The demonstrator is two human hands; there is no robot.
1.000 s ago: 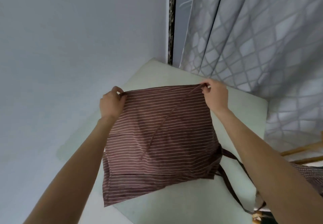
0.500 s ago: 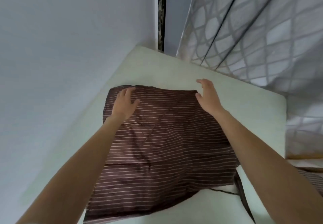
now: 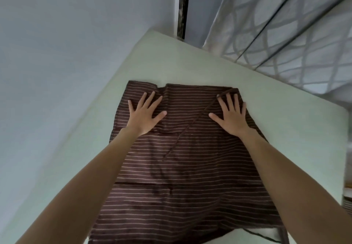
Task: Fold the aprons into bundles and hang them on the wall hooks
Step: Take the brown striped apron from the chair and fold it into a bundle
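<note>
The left hand [image 3: 145, 113] lies flat, fingers straight and spread apart, palm down on the far left part of the striped apron [image 3: 182, 177]. The right hand [image 3: 231, 114] lies the same way on the far right part, fingers straight and spread, holding nothing. Both press the cloth near its far edge, with the bare forearms reaching over it from the near side.

Between the hands a thin dark strap [image 3: 192, 123] runs slantwise across the fabric, from near the right hand's fingertips down toward the middle. The apron is dark brown with thin pale stripes and lies spread flat, a fold line crossing it just below the wrists and another further down. Another dark strap end [image 3: 262, 237] trails from its near right corner.

The apron rests on a pale greenish surface [image 3: 190, 60]. A plain pale wall [image 3: 76, 43] stands on the left, and a grey patterned curtain [image 3: 285, 34] hangs beyond the far right edge.
</note>
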